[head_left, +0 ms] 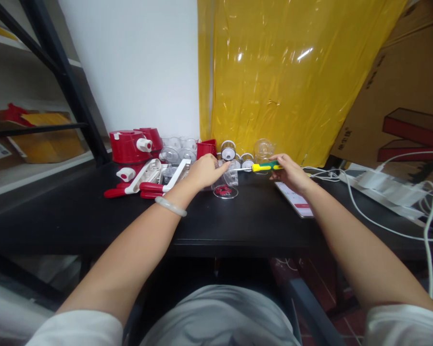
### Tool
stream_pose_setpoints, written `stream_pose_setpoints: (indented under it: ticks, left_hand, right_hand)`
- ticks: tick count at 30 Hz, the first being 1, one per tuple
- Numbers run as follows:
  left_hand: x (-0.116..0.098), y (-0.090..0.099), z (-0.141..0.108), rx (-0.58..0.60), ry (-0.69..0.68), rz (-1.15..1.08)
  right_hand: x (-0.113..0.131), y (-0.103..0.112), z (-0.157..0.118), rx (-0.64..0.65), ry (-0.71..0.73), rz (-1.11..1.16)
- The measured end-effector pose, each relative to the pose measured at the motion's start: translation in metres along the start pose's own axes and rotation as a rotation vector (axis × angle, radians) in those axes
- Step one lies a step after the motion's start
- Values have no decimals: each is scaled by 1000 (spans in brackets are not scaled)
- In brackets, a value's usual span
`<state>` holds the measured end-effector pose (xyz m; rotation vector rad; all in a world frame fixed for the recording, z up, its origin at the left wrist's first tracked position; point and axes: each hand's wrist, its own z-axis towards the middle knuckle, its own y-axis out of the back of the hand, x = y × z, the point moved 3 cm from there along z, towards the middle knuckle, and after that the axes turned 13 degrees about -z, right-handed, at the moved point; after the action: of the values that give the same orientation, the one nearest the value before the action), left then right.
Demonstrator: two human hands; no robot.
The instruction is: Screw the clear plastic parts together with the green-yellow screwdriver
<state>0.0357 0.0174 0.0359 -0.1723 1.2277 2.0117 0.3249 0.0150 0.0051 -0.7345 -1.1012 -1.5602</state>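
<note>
My right hand [287, 174] is closed on the yellow and green handle of a screwdriver [266, 166], whose shaft points left. The tip reaches a clear plastic part [231, 178] that my left hand [206, 171] grips from its left side; part of it is hidden by the fingers. Just below, a clear round dish [225, 192] holds small red pieces. White parts with red handles [166, 185] lie left of my left hand. Behind both hands stand several clear cylinders with white discs [228, 150] and a red box-shaped part [206, 146].
Red housings [130, 146] stand at the back left of the black table [216, 223]. A phone [296, 199] lies under my right wrist. White cables and a power strip [382, 192] spread along the right. A yellow plastic curtain [281, 72] and cardboard box [400, 96] rise behind.
</note>
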Motion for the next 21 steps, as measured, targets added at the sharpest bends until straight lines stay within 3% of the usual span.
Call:
stream_pose_setpoints:
  ticks: [6, 16, 21]
  left_hand:
    - [0, 0, 0, 5, 1, -6]
    - [0, 0, 0, 1, 2, -4]
    - [1, 0, 0, 1, -7, 4]
  right_hand:
    - [0, 4, -1, 22, 28, -166]
    - [8, -1, -4, 67, 0, 47]
    - [1, -2, -1, -43, 10, -53]
